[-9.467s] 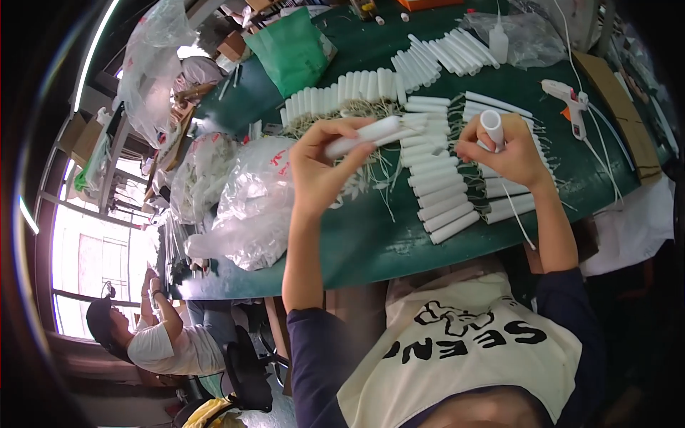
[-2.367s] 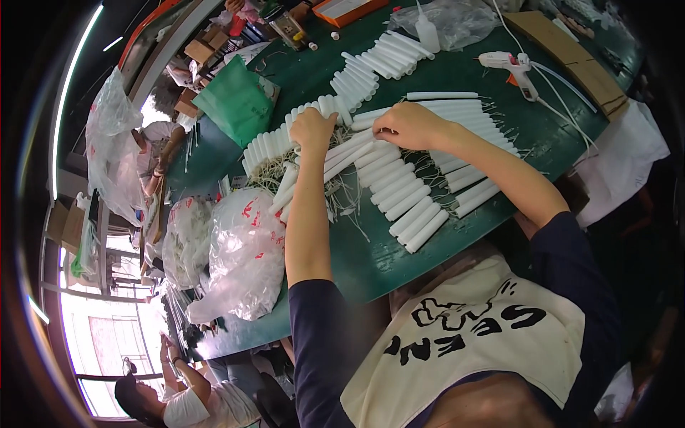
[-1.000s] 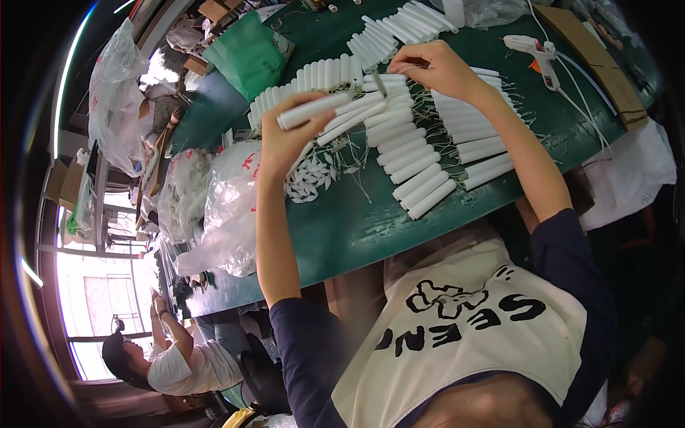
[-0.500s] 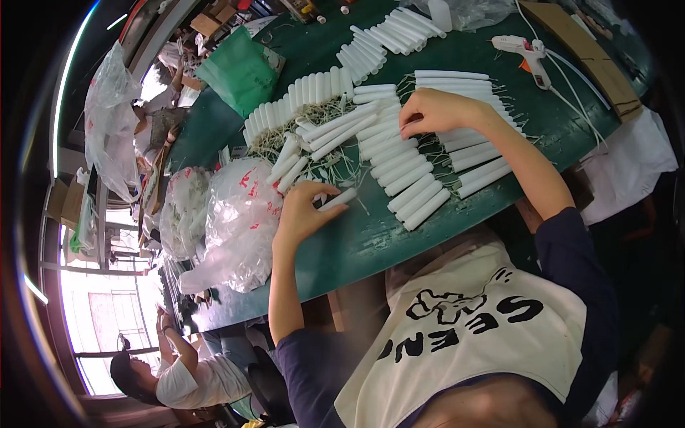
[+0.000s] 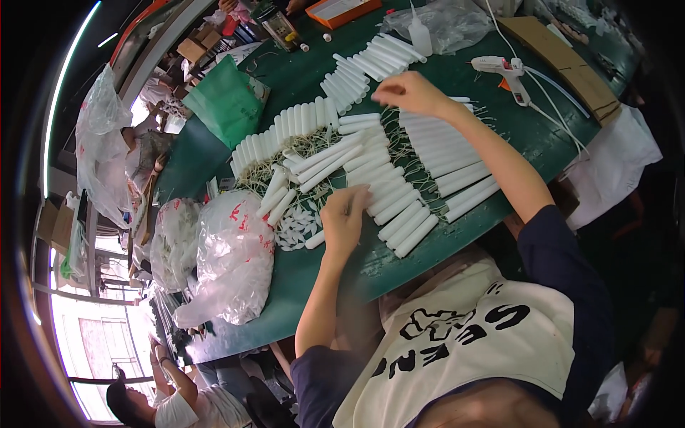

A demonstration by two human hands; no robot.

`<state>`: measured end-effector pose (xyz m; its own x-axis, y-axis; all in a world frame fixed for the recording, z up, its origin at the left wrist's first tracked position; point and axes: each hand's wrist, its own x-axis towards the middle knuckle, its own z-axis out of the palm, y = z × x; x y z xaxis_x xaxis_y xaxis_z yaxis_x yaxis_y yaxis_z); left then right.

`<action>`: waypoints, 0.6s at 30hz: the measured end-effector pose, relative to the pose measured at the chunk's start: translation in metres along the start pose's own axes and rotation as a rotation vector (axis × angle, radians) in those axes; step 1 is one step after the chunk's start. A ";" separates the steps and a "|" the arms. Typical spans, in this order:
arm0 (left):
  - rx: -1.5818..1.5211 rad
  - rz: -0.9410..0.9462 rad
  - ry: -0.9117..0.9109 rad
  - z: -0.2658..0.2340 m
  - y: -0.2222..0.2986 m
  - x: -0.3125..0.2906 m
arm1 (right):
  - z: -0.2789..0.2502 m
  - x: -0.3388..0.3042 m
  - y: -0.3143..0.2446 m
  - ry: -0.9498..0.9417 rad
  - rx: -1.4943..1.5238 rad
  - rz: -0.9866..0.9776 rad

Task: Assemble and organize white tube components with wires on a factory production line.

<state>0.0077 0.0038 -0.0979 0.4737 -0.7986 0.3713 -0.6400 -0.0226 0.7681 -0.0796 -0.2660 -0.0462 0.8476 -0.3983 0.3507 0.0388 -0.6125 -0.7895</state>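
My left hand (image 5: 342, 217) is over the near ends of a row of white candle-like tubes (image 5: 390, 187). Its fingers are bent together at the row's left side, and what they hold is hidden. A single white tube (image 5: 315, 240) shows its end beside that hand's wrist; I cannot tell if the hand touches it. Past the far end of the rows, my right hand (image 5: 412, 93) hangs with fingertips pinched; nothing nameable shows in them. Thin wires (image 5: 407, 153) run from the tubes between this row and a second row of longer-looking tubes (image 5: 446, 143).
Small white parts (image 5: 296, 228) lie in a pile beside clear plastic bags (image 5: 235, 250). More tubes (image 5: 285, 128) with tangled wires stand behind. A green bag (image 5: 225, 103), a white glue gun (image 5: 503, 68) with its cord and a cardboard piece (image 5: 564, 64) edge the table. Another person (image 5: 193, 403) sits at lower left.
My left hand has moved right, away from the tube it was holding, to the row. The right hand has gone from over the middle of the row to its far end. The view has shifted slightly.
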 end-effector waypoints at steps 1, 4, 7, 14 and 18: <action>-0.002 0.006 0.000 0.000 0.000 0.002 | 0.000 0.008 0.022 0.004 -0.005 -0.001; -0.038 0.007 0.089 0.000 0.002 0.006 | 0.001 0.024 0.068 0.554 -0.592 -0.091; -0.019 -0.020 0.070 -0.003 -0.007 0.005 | 0.003 0.037 0.083 0.452 -0.806 0.236; 0.028 0.067 0.102 -0.004 -0.007 0.006 | 0.001 0.053 0.099 0.476 -0.748 0.303; 0.050 0.073 0.102 -0.003 -0.003 0.005 | 0.001 0.053 0.092 0.526 -0.656 0.172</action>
<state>0.0144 0.0017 -0.0967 0.4824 -0.7338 0.4784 -0.7029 0.0016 0.7113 -0.0306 -0.3424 -0.1005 0.4514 -0.6875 0.5688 -0.5192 -0.7208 -0.4593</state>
